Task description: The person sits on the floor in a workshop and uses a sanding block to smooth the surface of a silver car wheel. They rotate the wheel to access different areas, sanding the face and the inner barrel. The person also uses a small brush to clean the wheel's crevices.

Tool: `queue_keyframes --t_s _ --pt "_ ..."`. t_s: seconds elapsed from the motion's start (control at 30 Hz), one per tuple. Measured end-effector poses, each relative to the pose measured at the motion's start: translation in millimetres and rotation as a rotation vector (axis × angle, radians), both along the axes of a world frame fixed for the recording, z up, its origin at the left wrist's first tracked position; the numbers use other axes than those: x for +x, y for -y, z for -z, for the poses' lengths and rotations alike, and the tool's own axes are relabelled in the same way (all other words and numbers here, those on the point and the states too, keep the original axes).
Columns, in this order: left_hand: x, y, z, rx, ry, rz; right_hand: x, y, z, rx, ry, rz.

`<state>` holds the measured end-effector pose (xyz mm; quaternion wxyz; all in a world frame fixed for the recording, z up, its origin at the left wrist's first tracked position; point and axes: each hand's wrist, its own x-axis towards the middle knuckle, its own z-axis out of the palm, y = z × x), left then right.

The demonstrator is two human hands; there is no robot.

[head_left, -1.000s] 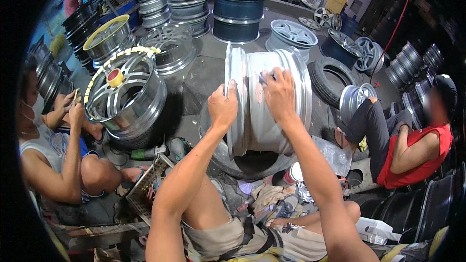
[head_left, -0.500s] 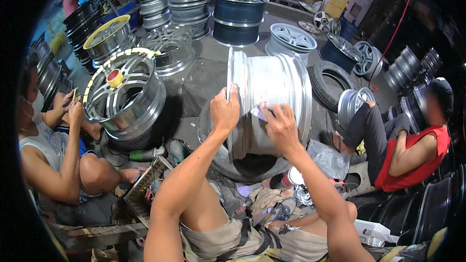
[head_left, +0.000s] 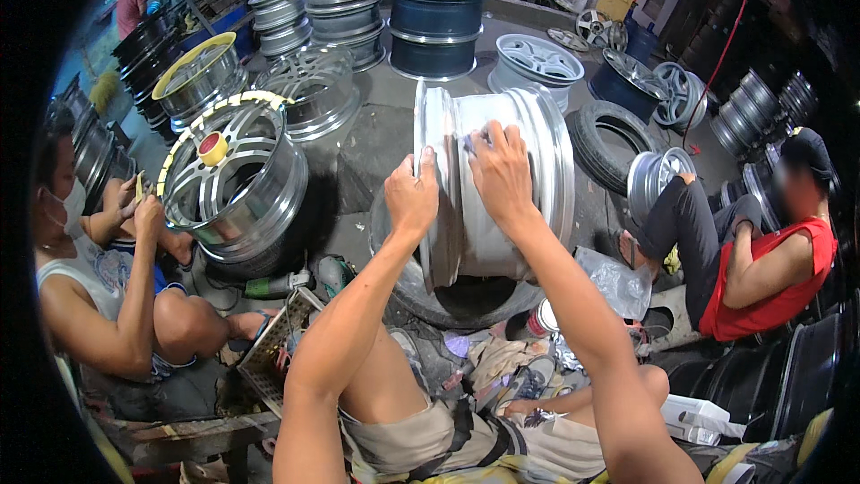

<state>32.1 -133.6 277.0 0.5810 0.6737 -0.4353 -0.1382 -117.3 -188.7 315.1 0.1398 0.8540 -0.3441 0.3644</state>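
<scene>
A silver wheel rim [head_left: 484, 246] stands on edge in front of me, resting on a tyre [head_left: 466, 319] that lies flat. My left hand [head_left: 412, 199] is closed round the rim's left flange, thumb uppermost. With bent fingers, my right hand [head_left: 502, 166] presses a small purple-and-white pad [head_left: 468, 142] against the rim's barrel, just right of the left flange. Most of the pad is hidden by those fingers.
At left, a person [head_left: 98, 278] holds something small near a rim edged with yellow tape [head_left: 237, 179]. Another person in red [head_left: 770, 278] sits at right. Stacked rims [head_left: 345, 13] stand behind. A plastic crate [head_left: 278, 341], power tool [head_left: 278, 285] and can [head_left: 541, 318] lie close by.
My right hand has slid up and slightly left along the barrel with the pad. My left hand keeps its hold on the flange. The whole view has shifted a little.
</scene>
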Motion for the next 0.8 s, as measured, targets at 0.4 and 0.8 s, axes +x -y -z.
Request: queue_keyframes --t_s 0.4,0.8 --pt "0 0 4 -0.048 0.056 -0.026 3 -2 -1 0.014 -0.036 0.043" --pt "4 2 5 -0.017 0.096 -0.019 1 -5 -5 -0.030 -0.092 0.109"
